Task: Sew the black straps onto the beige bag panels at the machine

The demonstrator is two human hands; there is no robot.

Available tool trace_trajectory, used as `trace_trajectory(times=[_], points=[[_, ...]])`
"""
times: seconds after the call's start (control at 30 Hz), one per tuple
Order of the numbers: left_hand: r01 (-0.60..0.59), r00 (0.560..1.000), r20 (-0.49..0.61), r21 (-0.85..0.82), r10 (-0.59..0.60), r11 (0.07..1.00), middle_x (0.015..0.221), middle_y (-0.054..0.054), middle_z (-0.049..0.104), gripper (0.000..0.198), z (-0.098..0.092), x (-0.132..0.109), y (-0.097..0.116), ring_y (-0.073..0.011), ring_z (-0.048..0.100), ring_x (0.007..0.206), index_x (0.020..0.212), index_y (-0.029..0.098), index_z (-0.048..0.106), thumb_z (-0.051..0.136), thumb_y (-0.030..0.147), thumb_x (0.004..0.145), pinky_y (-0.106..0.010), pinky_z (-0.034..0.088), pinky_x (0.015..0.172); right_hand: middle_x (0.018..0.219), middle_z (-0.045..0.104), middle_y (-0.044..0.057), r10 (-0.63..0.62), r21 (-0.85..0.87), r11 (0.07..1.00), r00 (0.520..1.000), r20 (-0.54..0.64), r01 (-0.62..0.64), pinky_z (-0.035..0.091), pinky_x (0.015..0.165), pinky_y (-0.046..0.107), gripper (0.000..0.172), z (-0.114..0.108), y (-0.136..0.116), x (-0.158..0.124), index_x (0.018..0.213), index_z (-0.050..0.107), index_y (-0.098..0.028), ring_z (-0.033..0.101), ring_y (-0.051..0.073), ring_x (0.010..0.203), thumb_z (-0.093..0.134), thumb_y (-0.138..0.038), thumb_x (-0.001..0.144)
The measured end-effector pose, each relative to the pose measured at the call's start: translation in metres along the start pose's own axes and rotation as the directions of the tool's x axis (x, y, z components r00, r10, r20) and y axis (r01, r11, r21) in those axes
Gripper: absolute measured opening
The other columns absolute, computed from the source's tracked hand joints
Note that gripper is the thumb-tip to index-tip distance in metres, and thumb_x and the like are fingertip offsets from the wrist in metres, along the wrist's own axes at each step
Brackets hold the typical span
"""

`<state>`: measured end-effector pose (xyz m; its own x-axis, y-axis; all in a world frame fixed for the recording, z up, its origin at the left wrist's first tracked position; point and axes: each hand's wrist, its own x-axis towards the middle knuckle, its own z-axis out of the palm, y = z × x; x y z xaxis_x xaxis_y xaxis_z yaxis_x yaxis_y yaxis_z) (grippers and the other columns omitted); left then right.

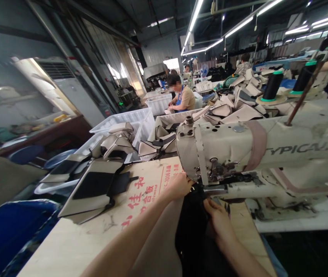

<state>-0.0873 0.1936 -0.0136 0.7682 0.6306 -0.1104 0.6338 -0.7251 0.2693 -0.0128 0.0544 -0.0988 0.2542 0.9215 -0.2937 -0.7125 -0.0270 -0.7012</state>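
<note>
Machine (262,154): a cream sewing machine lies across the right half of the view, its head end above the two hands.
Table (89,242): a pale board with red printed characters, under the machine and the hands.
Bins (136,117): white plastic bins stand behind the table, with beige and black cut pieces inside.
Pieces (94,188): a pile of flat beige and black pieces lies on the left part of the table, well apart from the hands.
Fabric (192,231): a black fabric lies on the table in front of the machine head; its upper edge reaches under the head, between the two hands.
Co-worker (182,96): a person sits far behind the bins, bent over another table.
Left hand (179,186): it lies on the left upper edge of the fabric, just beside the machine head. The fingertips are hidden, so I cannot tell if it grips or only presses.
Right hand (217,217): the fingers are bent and closed on the right edge of the fabric, just under the head.
Cones (272,86): two black thread cones stand behind the machine, upright on green bases.
</note>
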Motion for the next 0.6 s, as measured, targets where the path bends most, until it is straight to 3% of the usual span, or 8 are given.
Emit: trace_trajectory(times=[0.2, 0.33, 0.4, 0.47, 0.53, 0.6], points=[[-0.054, 0.998, 0.020, -0.001, 0.054, 0.999, 0.083, -0.004, 0.066, 0.017, 0.000, 0.020, -0.001, -0.0170, 0.057, 0.077, 0.076, 0.015, 0.065, 0.048, 0.013, 0.072, -0.027, 0.046, 0.075, 0.080, 0.066, 0.003, 0.026, 0.120, 0.993, 0.997, -0.078, -0.017, 0.046, 0.060, 0.025, 0.037, 0.012, -0.005, -0.001, 0.090, 0.065, -0.016, 0.060, 0.017, 0.073, 0.069, -0.040, 0.063], [-0.059, 0.997, -0.040, -0.003, 0.059, 0.998, 0.078, -0.001, 0.065, 0.016, -0.011, 0.023, 0.007, -0.0158, 0.056, 0.079, 0.074, 0.017, 0.063, 0.048, 0.013, 0.072, -0.025, 0.046, 0.076, 0.085, 0.066, 0.004, 0.006, 0.131, 0.991, 0.984, -0.177, 0.017, 0.046, 0.064, 0.025, 0.042, 0.020, -0.003, -0.003, 0.095, 0.064, -0.015, 0.060, 0.017, 0.075, 0.071, -0.038, 0.061], [-0.031, 0.995, -0.098, 0.010, 0.032, 0.999, 0.079, -0.004, 0.064, 0.018, -0.018, 0.009, 0.018, -0.0177, 0.056, 0.080, 0.075, 0.016, 0.062, 0.045, 0.013, 0.075, -0.028, 0.045, 0.077, 0.084, 0.065, 0.005, -0.005, 0.123, 0.992, 0.979, -0.201, 0.031, 0.046, 0.064, 0.025, 0.042, 0.022, -0.002, -0.003, 0.093, 0.064, -0.014, 0.060, 0.017, 0.075, 0.071, -0.038, 0.060], [0.000, 0.987, -0.161, 0.026, 0.004, 1.000, 0.086, -0.008, 0.062, 0.017, -0.021, -0.020, 0.035, -0.0210, 0.055, 0.086, 0.078, 0.014, 0.060, 0.044, 0.013, 0.076, -0.033, 0.044, 0.081, 0.079, 0.065, 0.004, -0.021, 0.111, 0.993, 0.977, -0.213, 0.046, 0.046, 0.062, 0.026, 0.041, 0.022, -0.002, -0.003, 0.089, 0.064, -0.013, 0.059, 0.017, 0.071, 0.071, -0.039, 0.058], [0.014, 0.977, -0.212, 0.046, -0.004, 0.999, 0.092, -0.010, 0.060, 0.014, -0.014, -0.058, 0.056, -0.0236, 0.054, 0.091, 0.084, 0.015, 0.059, 0.047, 0.014, 0.077, -0.036, 0.042, 0.083, 0.072, 0.064, 0.003, -0.042, 0.084, 0.994, 0.974, -0.221, 0.062, 0.045, 0.059, 0.025, 0.036, 0.021, -0.002, -0.004, 0.080, 0.064, -0.013, 0.057, 0.015, 0.064, 0.072, -0.039, 0.056], [-0.029, 0.975, -0.215, 0.082, 0.046, 0.996, 0.083, -0.006, 0.060, 0.014, 0.001, -0.091, 0.077, -0.0206, 0.057, 0.080, 0.084, 0.018, 0.058, 0.044, 0.019, 0.082, -0.033, 0.046, 0.075, 0.070, 0.064, 0.001, -0.071, 0.054, 0.995, 0.973, -0.221, 0.085, 0.045, 0.058, 0.023, 0.031, 0.019, -0.003, -0.005, 0.073, 0.063, -0.013, 0.056, 0.013, 0.062, 0.072, -0.037, 0.055]])
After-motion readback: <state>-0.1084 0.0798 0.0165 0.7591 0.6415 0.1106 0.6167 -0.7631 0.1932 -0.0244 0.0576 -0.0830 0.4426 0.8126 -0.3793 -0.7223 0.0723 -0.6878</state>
